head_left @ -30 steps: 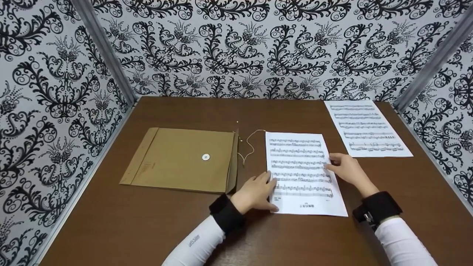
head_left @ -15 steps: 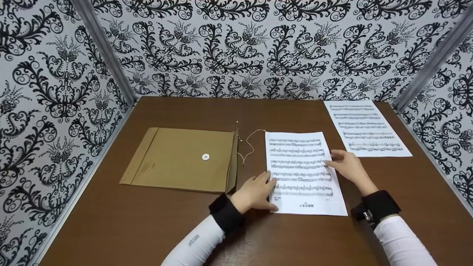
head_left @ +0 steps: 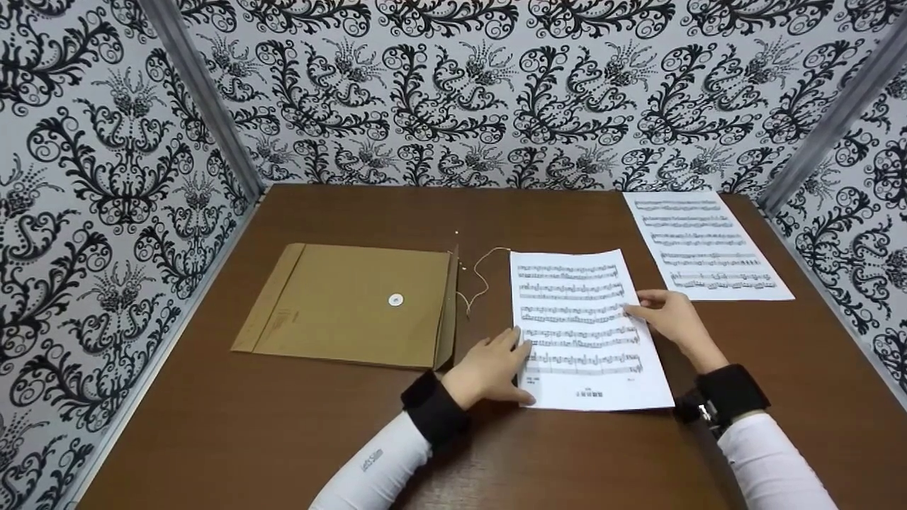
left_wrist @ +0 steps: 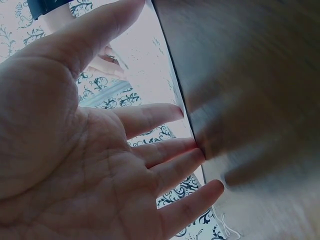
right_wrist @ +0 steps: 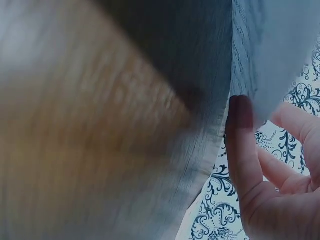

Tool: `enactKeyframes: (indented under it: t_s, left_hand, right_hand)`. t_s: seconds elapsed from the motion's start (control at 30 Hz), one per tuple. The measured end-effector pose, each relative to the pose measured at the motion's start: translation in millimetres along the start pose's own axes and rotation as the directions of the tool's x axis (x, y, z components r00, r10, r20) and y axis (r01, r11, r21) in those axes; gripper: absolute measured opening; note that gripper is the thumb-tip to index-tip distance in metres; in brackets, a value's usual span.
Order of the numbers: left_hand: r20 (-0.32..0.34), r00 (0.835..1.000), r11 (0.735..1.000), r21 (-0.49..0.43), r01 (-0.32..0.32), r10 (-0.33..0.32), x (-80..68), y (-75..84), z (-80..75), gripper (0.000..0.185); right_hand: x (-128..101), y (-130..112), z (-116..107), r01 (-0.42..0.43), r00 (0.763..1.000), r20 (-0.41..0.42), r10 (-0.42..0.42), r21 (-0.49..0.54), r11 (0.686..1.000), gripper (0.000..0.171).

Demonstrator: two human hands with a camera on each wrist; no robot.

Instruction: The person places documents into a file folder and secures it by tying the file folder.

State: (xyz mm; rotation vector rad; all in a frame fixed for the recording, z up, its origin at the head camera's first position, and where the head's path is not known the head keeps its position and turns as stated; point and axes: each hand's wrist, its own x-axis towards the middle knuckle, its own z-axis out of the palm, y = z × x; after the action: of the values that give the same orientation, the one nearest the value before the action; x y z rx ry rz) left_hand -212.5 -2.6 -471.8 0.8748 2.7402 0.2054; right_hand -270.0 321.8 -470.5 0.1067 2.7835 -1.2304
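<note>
1. Landmark: brown envelope (head_left: 340, 304), flat on the table (head_left: 212, 439); its flap (head_left: 446, 312) stands slightly raised along the right side; contents, if any, hidden.
2. Main item: near music sheet (head_left: 584, 329), just right of the envelope, apart from it; single or several leaves, cannot tell; print upside down to the wearer.
3. Left hand (head_left: 489, 368), between the envelope and the sheet's middle; fingers extended and spread, fingertips and thumb against the sheet's left edge, gripping nothing; presumably a stop to keep that edge from sliding.
4. Right hand (head_left: 672, 319), on the sheet's side away from the envelope; thumb over the paper, fingers behind its edge, a light pinch; that edge looks slightly lifted, probably to keep the paper under control without creasing it.
5. String (head_left: 485, 283) runs loosely from the envelope's flap side to the sheet's far corner; whether it passes beneath, unclear; white disc (head_left: 396, 299) on the envelope's face, likely its fastening button, string not wound round it.
6. Second music sheet (head_left: 708, 248), well right of the envelope and farther back; untouched, apparently set aside.
</note>
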Motion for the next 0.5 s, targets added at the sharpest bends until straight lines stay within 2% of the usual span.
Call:
enactKeyframes:
  t_s: [0.17,0.4,0.5]
  left_hand:
    - [0.001,1.000,1.000,0.009,0.000,0.000,0.9,-0.1,0.7,0.092]
    - [-0.003,1.000,1.000,0.021,-0.006,0.006,1.7,-0.3,1.7,0.091]
    - [-0.010,1.000,1.000,0.018,-0.011,0.011,1.5,-0.1,1.8,0.090]
  right_hand:
    - [-3.2,-0.9,-1.0,0.001,0.999,0.033,-0.001,0.022,1.000,0.061]
    - [-3.1,-2.6,0.3,0.038,0.998,0.055,-0.040,0.037,0.999,0.048]
    - [-2.7,-2.3,0.3,0.030,0.996,0.087,-0.034,0.049,0.998,0.050]
